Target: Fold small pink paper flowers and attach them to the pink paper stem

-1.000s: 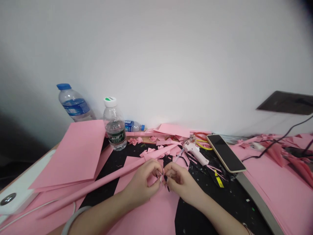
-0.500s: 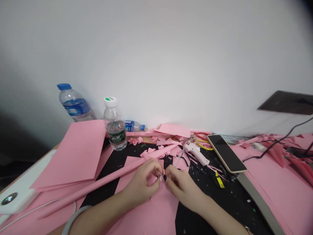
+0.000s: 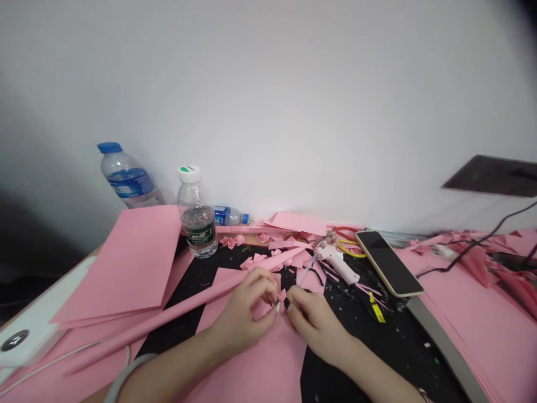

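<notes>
Between my two hands is a small folded piece of pink paper [image 3: 282,301], partly covered by my fingers. My left hand [image 3: 250,305] pinches it from the left with thumb and forefinger. From the right, my right hand [image 3: 309,313] grips the same piece with closed fingertips. Both hands hover over a pink paper sheet [image 3: 268,364] lying on the black work surface. A long rolled pink paper tube [image 3: 184,308] runs diagonally behind my left hand. Beyond my right hand lies a pale pink glue gun [image 3: 338,262], its nozzle pointing left.
Small pink paper flowers [image 3: 232,241] and scraps lie along the back. A half-full water bottle [image 3: 198,224] stands left of them. A phone [image 3: 389,263] lies at right, near yellow-handled pliers [image 3: 352,251]. Stacked pink sheets [image 3: 130,263] sit left, with more sheets [image 3: 482,330] right.
Both hands have shifted very slightly to the right with the pink piece, and more of its folded shape shows between the fingertips. The surrounding things have stayed in place.
</notes>
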Demonstrator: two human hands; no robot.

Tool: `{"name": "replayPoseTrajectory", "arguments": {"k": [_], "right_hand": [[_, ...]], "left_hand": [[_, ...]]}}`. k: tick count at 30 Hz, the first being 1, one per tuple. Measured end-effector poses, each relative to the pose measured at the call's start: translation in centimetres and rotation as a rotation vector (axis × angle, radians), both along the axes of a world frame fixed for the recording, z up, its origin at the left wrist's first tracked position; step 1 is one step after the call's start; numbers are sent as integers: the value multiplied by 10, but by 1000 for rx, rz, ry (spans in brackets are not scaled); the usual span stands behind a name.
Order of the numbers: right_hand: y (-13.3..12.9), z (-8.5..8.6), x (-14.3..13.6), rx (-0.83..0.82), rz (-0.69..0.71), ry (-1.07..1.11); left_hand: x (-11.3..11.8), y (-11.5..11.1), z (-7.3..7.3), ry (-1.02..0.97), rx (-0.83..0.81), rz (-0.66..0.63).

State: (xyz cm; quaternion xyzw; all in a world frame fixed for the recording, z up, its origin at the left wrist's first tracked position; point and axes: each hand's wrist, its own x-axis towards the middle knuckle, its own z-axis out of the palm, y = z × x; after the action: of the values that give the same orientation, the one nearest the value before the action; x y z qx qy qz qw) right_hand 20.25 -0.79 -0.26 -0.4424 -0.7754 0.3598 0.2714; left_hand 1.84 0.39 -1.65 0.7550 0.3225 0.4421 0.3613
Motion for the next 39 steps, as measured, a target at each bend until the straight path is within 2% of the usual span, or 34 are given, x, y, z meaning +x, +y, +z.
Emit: {"name": "replayPoseTrajectory", "arguments": {"k": [6,11,23,39], "right_hand": [[0,2,0,61,-8,-50],[0,2,0,68,20,-106],[0,1,-1,58,29,-119],[-4,-2,1,130,68,-174]], "left_hand": [[-2,-2,-1,117,66,-9],[-2,-1,-6,207,52,-30],[-1,-2,-5,239,12,-25],[0,-1,-4,253,-32,-30]]}}
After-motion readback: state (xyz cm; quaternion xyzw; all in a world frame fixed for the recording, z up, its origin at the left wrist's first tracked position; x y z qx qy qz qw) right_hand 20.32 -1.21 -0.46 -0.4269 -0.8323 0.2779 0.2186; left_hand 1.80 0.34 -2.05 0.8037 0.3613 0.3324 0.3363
